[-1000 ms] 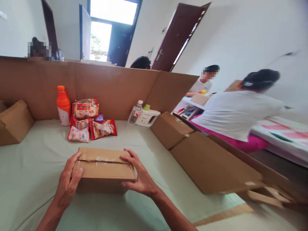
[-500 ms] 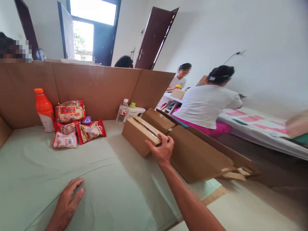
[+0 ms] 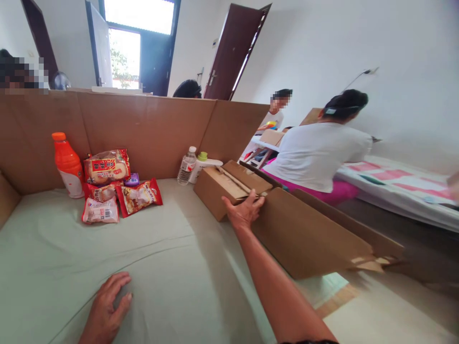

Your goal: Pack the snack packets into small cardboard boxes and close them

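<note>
My right hand (image 3: 245, 210) is curled over the near end of a brown cardboard box (image 3: 212, 195), its thumb at the front corner and its fingers over the far side. This box stands close against another cardboard box (image 3: 253, 177) on its right; whether they touch is hard to tell. Beside my wrist, a larger cardboard piece (image 3: 308, 234) slants toward the table's right edge. My left hand (image 3: 109, 303) rests on the pale green cloth (image 3: 168, 277) with nothing in it, thumb and fingers apart.
An orange-capped drink bottle (image 3: 68, 165) and several snack packs (image 3: 139, 197) stand at the back left. A clear water bottle (image 3: 186, 167) and a white bottle with a green cap (image 3: 205, 165) are behind the box. A cardboard wall (image 3: 150, 129) borders the back. Other people (image 3: 319, 153) sit beyond.
My right hand and the cardboard box have shifted right and slightly away, narrowing the gap to the neighbouring box. My left hand stays on the cloth. The view has turned a little.
</note>
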A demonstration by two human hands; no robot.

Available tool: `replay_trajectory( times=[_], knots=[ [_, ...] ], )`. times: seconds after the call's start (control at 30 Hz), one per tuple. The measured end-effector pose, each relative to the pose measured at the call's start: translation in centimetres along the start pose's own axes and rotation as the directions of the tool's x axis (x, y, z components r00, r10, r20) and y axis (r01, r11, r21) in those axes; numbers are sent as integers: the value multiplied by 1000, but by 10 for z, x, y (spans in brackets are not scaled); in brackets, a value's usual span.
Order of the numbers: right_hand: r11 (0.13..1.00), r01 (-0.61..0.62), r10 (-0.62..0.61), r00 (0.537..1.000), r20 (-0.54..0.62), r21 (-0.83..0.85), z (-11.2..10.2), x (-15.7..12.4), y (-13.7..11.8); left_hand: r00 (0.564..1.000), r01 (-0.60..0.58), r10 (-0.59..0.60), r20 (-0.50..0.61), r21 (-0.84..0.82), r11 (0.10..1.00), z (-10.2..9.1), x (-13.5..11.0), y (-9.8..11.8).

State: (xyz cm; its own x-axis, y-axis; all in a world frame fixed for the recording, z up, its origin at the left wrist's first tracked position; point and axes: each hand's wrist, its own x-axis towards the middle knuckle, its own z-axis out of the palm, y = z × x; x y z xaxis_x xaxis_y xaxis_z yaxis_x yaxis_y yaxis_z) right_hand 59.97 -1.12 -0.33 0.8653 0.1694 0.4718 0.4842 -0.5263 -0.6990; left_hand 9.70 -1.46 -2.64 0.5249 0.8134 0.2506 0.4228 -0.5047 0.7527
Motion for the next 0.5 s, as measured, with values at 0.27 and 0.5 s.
replay_trajectory(
  times=[0.27,0.5],
  knots=[
    [997,19,-45,927,371,73,-29,-107,34,984,80,-84,156,28,996,2,-17,38],
    [762,557,-617,470,632,330,-14,-210,14,987,86,-91,130,37,996,-4,-25,41]
  ],
)
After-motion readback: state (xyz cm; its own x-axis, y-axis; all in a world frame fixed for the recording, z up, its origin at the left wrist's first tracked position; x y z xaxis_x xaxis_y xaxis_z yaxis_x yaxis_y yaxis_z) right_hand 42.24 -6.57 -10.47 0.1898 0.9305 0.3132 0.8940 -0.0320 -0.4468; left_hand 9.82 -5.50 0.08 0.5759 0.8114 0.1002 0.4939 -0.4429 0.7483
